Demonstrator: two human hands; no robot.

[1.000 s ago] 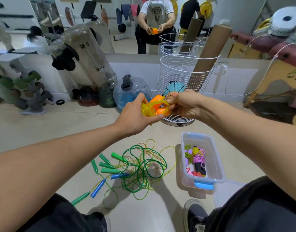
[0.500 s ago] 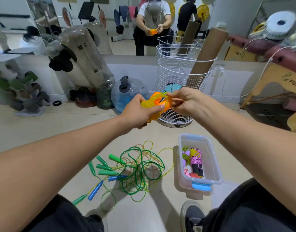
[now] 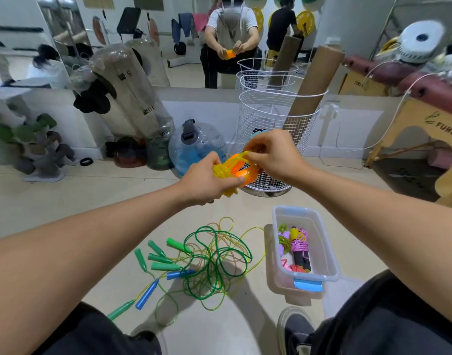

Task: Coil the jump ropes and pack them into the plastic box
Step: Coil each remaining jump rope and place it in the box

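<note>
A yellow jump rope with orange handles point(image 3: 236, 169), coiled into a bundle, hangs in the air between both hands. My left hand point(image 3: 207, 181) grips the bundle from the left with the thumb on an orange handle. From the right, my right hand point(image 3: 272, 155) pinches a yellow strand at the top of the bundle. On the floor below lies a tangle of green and yellow ropes point(image 3: 214, 262) with green and blue handles. The clear plastic box point(image 3: 327, 249) with a blue latch stands to the right and holds several coiled ropes.
A white wire basket point(image 3: 276, 116) with a cardboard tube stands behind my hands. A blue water jug point(image 3: 194, 147) and wrapped bags lean at the wall mirror. A wooden bench point(image 3: 424, 134) is at the right. My shoes and knees frame the bottom edge.
Both hands have dropped slightly with the orange-handled bundle. My right hand moved up over its top and now pinches a strand there; the bundle has turned in my left hand.
</note>
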